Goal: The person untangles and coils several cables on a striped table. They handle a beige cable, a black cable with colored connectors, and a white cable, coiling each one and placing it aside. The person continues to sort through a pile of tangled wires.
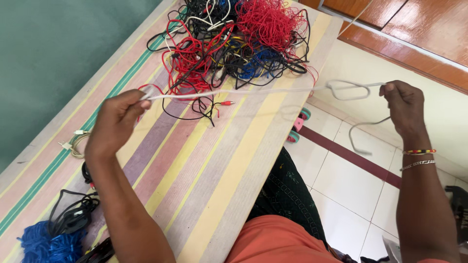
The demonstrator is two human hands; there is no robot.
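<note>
Right now a white cable [253, 91] is stretched nearly level between the two hands, running left to right across the far part of the worktop [214, 165] and out past its edge over the tiled floor [351, 195]. The left hand [116, 122] is closed in a pinch on one end of it, above the striped cloth, fingers curled tight around the cord with no gap showing. The right hand [403, 104] is closed on the other end, held out beyond the worktop edge; just beside that grip the cable doubles back in a small loop, and a loose tail drops below the hand and curves toward the floor.

So the cable's long axis lies side to side, roughly parallel to the person's shoulders, and both hands are on it, one at each end. The taut middle span passes just in front of a big tangle of wires [234, 44], red, black, blue and white, heaped at the far end of the worktop. Whether the white cable touches that heap or merely crosses in front of it cannot be told. The left hand is the nearer of the two to the tangle.

Near the left forearm lie a small coiled pale cable [77, 144], a bundle of black cable [73, 214] and a clump of blue cord [46, 243], all well apart from the stretched cable
</note>
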